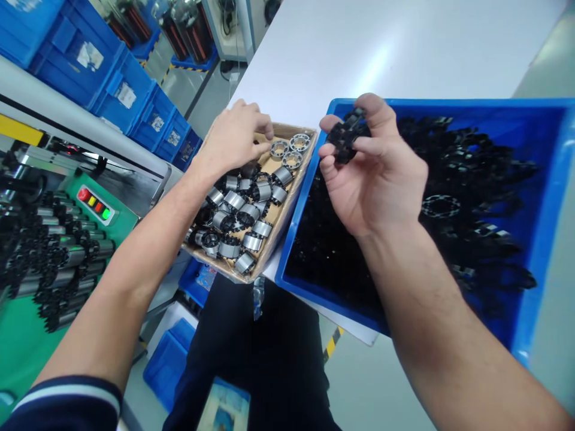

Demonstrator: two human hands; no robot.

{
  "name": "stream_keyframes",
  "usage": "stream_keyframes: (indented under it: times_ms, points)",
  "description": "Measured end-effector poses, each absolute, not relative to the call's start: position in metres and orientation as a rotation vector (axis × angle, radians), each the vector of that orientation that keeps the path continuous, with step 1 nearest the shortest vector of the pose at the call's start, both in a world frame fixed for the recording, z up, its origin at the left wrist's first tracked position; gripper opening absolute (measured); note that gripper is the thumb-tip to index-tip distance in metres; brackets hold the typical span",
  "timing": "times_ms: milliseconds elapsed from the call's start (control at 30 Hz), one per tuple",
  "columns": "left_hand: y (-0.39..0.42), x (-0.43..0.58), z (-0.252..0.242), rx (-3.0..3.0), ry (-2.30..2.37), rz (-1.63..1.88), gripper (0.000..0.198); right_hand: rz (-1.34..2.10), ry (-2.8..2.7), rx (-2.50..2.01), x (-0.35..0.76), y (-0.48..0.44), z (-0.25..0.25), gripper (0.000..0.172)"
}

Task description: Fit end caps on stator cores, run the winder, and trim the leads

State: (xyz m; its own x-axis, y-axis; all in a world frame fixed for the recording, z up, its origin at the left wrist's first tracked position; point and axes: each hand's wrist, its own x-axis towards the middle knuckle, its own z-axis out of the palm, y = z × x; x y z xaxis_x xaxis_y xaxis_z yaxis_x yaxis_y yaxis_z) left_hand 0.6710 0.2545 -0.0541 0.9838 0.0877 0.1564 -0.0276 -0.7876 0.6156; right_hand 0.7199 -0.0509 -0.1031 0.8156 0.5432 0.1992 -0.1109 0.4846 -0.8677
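My left hand [234, 140] hangs palm down over the far end of a shallow cardboard tray [287, 209], its fingertips close to several flat silver slotted rings [291, 149]. Nothing shows in its fingers, though the palm hides what lies beneath. The tray also holds several black-and-silver metal bushings [238, 209], lying in a loose cluster. My right hand [371, 173] pinches a black slotted metal part [345, 135] above the corner of a blue plastic crate [449, 102]. That crate is heaped with similar black parts [467, 179].
A white tabletop [359, 60] lies beyond the tray and crate. To the left stand a green machine [108, 224] with a signal-light panel [95, 205], rows of bushings [58, 257] and a line of blue bins [121, 96]. A blue bin [166, 365] sits on the floor below.
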Motion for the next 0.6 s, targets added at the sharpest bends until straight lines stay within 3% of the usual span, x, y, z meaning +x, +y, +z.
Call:
stream_keyframes:
  times_ms: [133,267,367,500,600]
  points:
    - [0.232,0.684,-0.056,2.522,-0.029,0.056,0.014,0.42,-0.46,-0.983,0.717,-0.05,-0.096,0.051]
    - [0.221,0.695,-0.053,2.551,-0.029,-0.082,0.033,0.499,-0.506,-0.928,0.706,-0.045,-0.088,0.063]
    - [0.223,0.697,-0.049,2.556,0.017,-0.126,0.038,0.551,-0.534,-0.932,0.701,-0.044,-0.082,0.063]
    - [0.222,0.674,-0.03,2.381,0.042,0.129,0.034,0.548,-0.546,-0.962,0.697,-0.045,-0.074,0.055]
    - [0.198,0.634,-0.005,2.021,0.097,0.365,0.046,0.534,-0.563,-0.985,0.69,-0.045,-0.067,0.05]
